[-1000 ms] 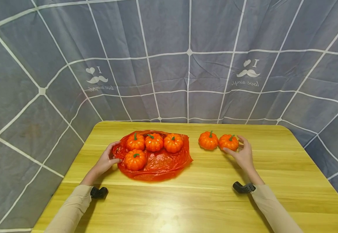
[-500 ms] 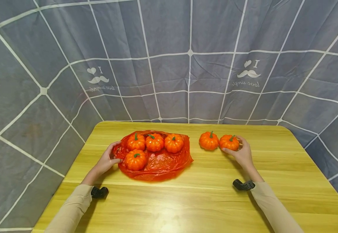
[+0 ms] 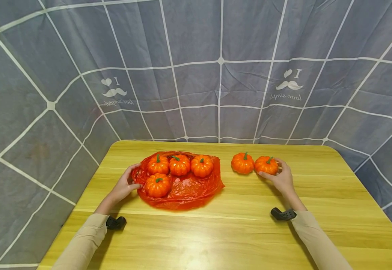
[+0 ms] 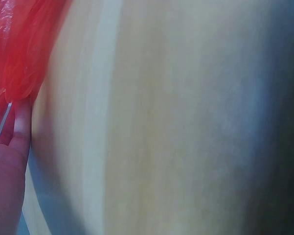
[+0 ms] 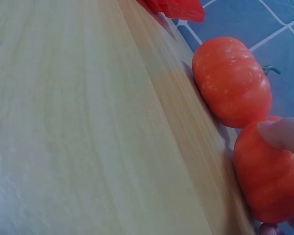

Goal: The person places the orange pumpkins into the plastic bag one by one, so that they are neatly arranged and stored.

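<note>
A thin red plastic bag [image 3: 190,189] lies flat on the left of the table. On it are several small orange pumpkins with green stems, three in a back row and one pumpkin [image 3: 157,185] in front. My left hand [image 3: 123,186] holds the bag's left end, fingers and thumb spread around it; in the left wrist view the bag film [image 4: 24,54] covers the fingertips. My right hand [image 3: 283,180] grips the right-hand pumpkin [image 3: 266,165] between thumb and fingers, and the thumb [image 5: 279,133] presses its side. Another pumpkin [image 3: 242,163] sits just left of it, almost touching.
The wooden table [image 3: 196,240] has rounded far corners. A grey curtain [image 3: 196,86] with white lines hangs right behind it and along its left side. Black wrist devices [image 3: 116,223] sit on both cuffs, above the tabletop.
The hands, bag and pumpkins stay essentially in place. The whole view shifts only very slightly.
</note>
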A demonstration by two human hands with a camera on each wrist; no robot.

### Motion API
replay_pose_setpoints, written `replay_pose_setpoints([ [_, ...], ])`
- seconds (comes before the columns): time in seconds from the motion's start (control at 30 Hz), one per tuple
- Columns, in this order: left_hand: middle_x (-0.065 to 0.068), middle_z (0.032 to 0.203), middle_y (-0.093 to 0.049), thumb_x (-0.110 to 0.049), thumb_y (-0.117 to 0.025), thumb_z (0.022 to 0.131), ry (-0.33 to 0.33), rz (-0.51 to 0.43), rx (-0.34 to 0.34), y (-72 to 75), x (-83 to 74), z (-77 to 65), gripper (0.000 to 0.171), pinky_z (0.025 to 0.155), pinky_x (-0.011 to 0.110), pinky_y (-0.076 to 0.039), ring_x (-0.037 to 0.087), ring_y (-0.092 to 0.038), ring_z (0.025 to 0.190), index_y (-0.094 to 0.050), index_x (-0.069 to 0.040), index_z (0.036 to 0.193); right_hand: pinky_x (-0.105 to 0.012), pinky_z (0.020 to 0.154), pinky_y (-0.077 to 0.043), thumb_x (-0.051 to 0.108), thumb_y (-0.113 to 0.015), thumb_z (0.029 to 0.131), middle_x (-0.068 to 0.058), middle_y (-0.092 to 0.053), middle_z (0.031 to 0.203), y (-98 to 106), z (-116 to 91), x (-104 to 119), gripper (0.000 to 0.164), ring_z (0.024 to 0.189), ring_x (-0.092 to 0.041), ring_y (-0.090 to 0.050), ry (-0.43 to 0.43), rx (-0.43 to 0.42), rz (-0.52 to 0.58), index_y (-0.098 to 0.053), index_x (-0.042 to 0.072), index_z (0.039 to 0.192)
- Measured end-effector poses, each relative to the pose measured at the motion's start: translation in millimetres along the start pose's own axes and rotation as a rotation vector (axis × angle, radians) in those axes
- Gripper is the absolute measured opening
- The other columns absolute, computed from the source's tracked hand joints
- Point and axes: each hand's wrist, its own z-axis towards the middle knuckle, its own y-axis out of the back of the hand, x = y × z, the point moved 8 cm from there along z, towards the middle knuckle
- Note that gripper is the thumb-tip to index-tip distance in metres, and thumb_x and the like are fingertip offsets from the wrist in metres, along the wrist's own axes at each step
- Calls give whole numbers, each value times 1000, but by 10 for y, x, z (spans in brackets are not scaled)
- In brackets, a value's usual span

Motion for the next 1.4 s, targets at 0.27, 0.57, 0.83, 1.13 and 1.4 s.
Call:
replay_pose_setpoints([
  [0.27, 32, 147, -27, 11, -62, 78, -5, 14, -15, 8, 12, 8, 75, 91, 5, -36, 8, -40, 119, -26, 7, 144, -35, 87, -42, 19, -81, 75, -26, -41, 135, -2, -6, -7, 81, 111, -37, -48, -8, -3, -20, -38, 1, 142],
  [0.57, 31, 147, -28, 11, -61, 78, 4, 26, -14, 13, 20, 11, 75, 90, 5, -37, 23, -40, 122, -26, 7, 144, -48, 97, -42, 22, -80, 76, -27, -39, 142, -11, -43, 9, 85, 119, -41, -46, -40, 26, -13, -33, 2, 144],
  [0.83, 32, 147, -28, 12, -61, 78, -7, 8, -11, 11, 11, 9, 75, 90, 5, -37, 1, -40, 114, -26, 7, 144, -48, 97, -41, 22, -80, 77, -27, -38, 143, 6, -95, 11, 85, 119, -40, -45, -39, 21, -14, -32, 3, 144],
  [1.13, 31, 147, -26, 12, -61, 78, -8, -7, -7, 6, 10, 6, 75, 90, 5, -37, -1, -40, 114, -25, 7, 144, -23, 81, -39, 21, -82, 74, -23, -44, 135, 28, -208, 73, 83, 105, -29, -49, 2, -28, -30, -37, 4, 142],
  [1.4, 32, 146, -27, 12, -61, 78, -12, -5, -7, 6, 8, 4, 75, 88, 6, -38, -2, -41, 112, -26, 7, 144, -6, 74, -35, 17, -82, 74, -21, -46, 134, 38, -328, 190, 80, 106, -30, -51, 28, -55, 13, -38, 3, 140],
])
